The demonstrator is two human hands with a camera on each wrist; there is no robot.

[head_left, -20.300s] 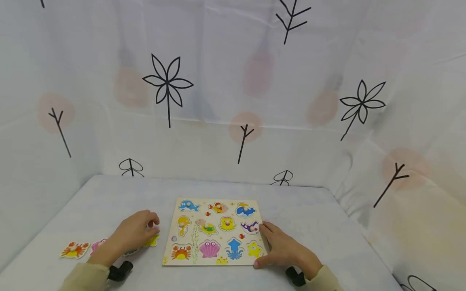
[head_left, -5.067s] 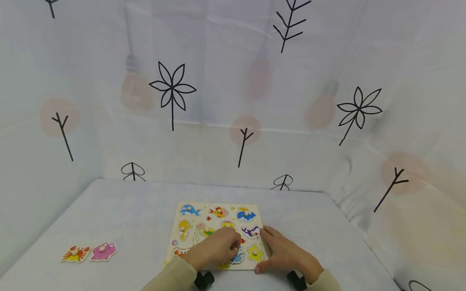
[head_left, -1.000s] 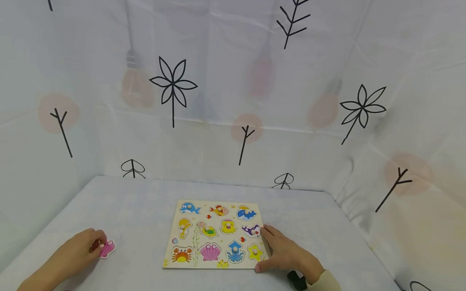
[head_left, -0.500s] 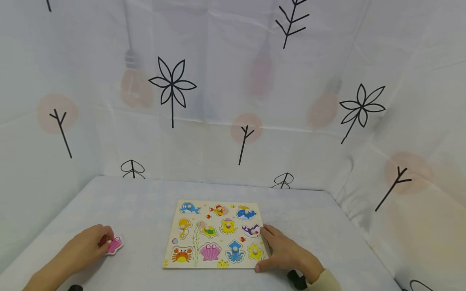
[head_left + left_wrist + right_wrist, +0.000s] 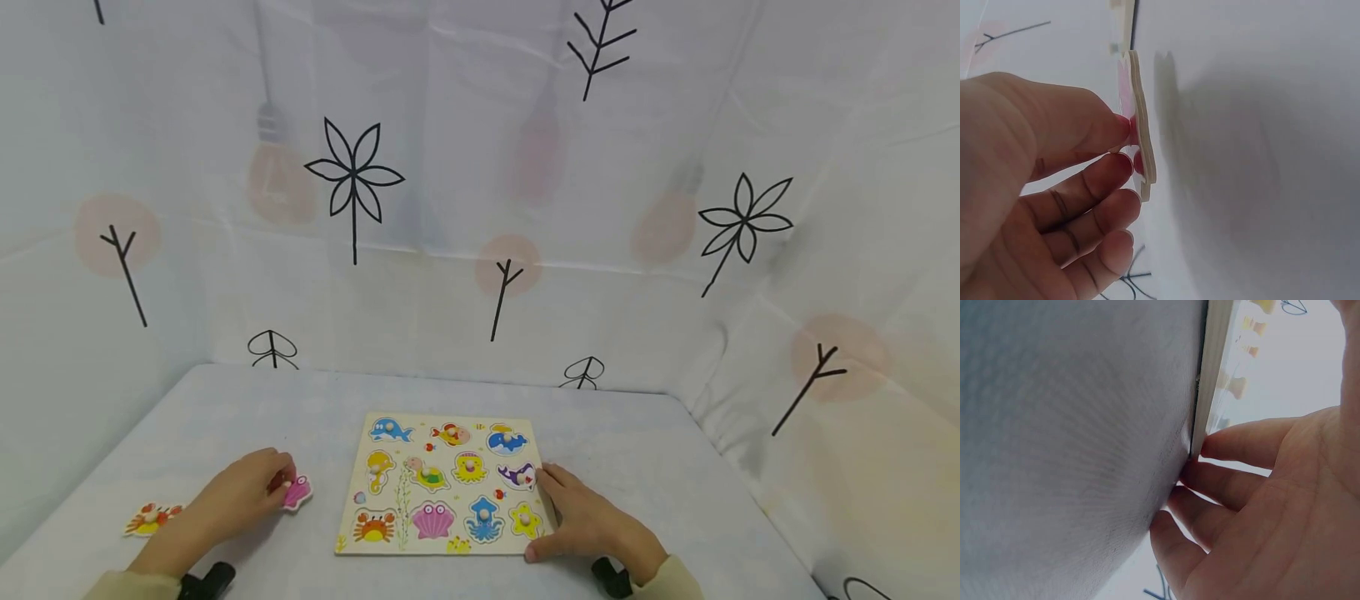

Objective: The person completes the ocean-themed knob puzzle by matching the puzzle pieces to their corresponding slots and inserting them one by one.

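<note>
My left hand (image 5: pixel 243 492) pinches the knob of a pink shell puzzle piece (image 5: pixel 297 493) between thumb and fingertips. In the left wrist view the shell piece (image 5: pixel 1141 119) is edge-on, off the table, with its shadow beside it. A wooden sea-animal puzzle board (image 5: pixel 444 539) lies mid-table. Its printed crab (image 5: pixel 373 526) and pink shell (image 5: pixel 432 520) spots bear no knobs; the other animals do. My right hand (image 5: pixel 596 517) rests along the board's right edge, thumb at the near corner. In the right wrist view its fingertips touch the board's side (image 5: pixel 1210 381) and the tabletop.
An orange crab puzzle piece (image 5: pixel 152 518) lies at the left of the table, partly behind my left forearm. A pale cloth (image 5: pixel 622 467) covers the table. Patterned white curtains (image 5: pixel 450 208) stand at the back and sides.
Within the last second my left hand has carried the shell piece right, towards the board, bringing the crab piece back into view. Earlier, the squid and star pieces went onto the board. My right hand stays put.
</note>
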